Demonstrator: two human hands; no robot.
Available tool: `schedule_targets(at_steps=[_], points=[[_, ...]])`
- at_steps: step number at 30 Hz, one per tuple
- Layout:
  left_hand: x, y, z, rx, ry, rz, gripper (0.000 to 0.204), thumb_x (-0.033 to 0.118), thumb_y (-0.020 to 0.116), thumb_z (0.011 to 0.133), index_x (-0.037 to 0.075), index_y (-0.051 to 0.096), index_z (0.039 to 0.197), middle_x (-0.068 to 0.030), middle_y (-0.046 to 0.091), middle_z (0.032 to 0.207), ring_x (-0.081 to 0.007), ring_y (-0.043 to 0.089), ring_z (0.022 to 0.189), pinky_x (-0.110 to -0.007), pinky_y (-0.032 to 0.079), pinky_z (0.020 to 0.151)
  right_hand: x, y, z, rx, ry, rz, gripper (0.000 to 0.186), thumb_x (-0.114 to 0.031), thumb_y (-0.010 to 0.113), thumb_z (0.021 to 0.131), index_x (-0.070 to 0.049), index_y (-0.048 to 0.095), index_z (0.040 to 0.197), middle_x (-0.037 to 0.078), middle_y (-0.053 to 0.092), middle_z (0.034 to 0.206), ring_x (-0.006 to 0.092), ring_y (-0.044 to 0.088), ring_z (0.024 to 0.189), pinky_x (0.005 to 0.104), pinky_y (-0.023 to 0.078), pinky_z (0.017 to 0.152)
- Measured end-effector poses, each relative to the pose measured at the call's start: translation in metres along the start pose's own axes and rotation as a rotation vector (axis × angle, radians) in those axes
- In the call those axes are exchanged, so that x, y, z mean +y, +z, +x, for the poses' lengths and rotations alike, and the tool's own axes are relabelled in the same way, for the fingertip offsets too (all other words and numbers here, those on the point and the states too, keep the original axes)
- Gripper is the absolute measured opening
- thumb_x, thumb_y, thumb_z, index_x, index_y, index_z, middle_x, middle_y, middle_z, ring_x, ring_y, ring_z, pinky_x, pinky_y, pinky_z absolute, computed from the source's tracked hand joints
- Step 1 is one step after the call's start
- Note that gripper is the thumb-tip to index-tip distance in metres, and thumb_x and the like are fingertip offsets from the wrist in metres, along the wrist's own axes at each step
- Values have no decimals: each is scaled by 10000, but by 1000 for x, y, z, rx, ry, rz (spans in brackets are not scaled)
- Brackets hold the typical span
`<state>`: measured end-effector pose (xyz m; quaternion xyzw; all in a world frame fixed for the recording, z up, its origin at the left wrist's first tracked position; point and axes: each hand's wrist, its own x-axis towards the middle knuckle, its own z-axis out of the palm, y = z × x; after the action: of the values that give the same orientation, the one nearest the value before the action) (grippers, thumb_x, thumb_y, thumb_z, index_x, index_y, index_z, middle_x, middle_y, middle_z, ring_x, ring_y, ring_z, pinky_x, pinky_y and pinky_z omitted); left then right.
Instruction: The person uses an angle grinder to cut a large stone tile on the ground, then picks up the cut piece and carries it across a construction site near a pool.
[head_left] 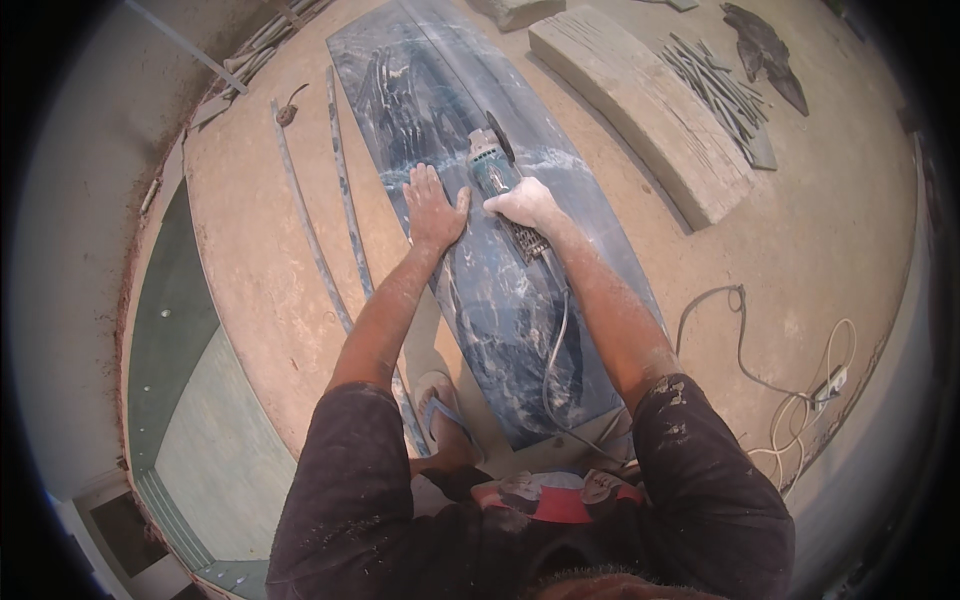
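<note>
A long dark blue-grey stone slab (500,310) with white dusty marks lies in front of me. On its left edge my left hand (434,207) rests flat, fingers stretched out. My right hand (527,204), pale with dust, is wrapped round the body of an angle grinder (487,170). The grinder's dark disc (501,136) stands on edge at its far end, just above or on the slab; I cannot tell if it touches. From the grinder's near end a cord (553,360) runs along the slab toward me.
Two long thin strips (349,190) lie on the floor left of the slab. At the right are a thick pale block (640,110), a pile of thin offcuts (712,90) and a dark cloth-like piece (765,55). Cables lead to a white power socket (830,385). My sandalled foot (445,420) stands beside the slab.
</note>
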<state>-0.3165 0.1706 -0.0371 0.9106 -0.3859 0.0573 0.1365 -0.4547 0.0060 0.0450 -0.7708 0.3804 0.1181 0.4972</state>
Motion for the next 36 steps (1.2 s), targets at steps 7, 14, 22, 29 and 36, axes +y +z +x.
schedule_targets(at_steps=[7,14,22,29,36], points=[[2,-3,1,-26,-17,-13,888,531,564,994,-116,328,1555,-312,310,1640,-444,221,1569,-560,125,1294,2,1,-6,13,-2,-19,746,-432,845,661,81,720,1189,276,724,1214,347,712,1148,369,567,980],[2,-2,1,-32,-24,0,892,535,562,995,-114,324,1559,-306,303,1645,-438,211,1574,-554,120,1297,6,2,-8,9,-4,-29,764,-437,851,657,86,715,1197,281,718,1224,352,707,1162,374,565,985],[3,-4,1,-43,-25,17,892,545,544,1003,-118,326,1558,-308,304,1644,-440,216,1571,-552,124,1297,5,0,-17,20,10,-28,745,-438,853,652,85,727,1167,277,727,1203,350,714,1145,375,569,972],[3,-4,1,-36,-25,13,890,544,546,1003,-119,330,1556,-306,309,1643,-442,218,1571,-551,126,1297,6,0,-21,28,7,-32,768,-454,853,663,86,717,1191,274,725,1214,346,713,1150,373,567,979],[4,-4,1,-32,-23,11,890,543,549,1002,-119,331,1556,-308,306,1644,-441,218,1571,-549,127,1297,11,1,-20,8,17,-26,767,-443,848,662,84,715,1203,269,725,1219,342,712,1155,372,566,982]])
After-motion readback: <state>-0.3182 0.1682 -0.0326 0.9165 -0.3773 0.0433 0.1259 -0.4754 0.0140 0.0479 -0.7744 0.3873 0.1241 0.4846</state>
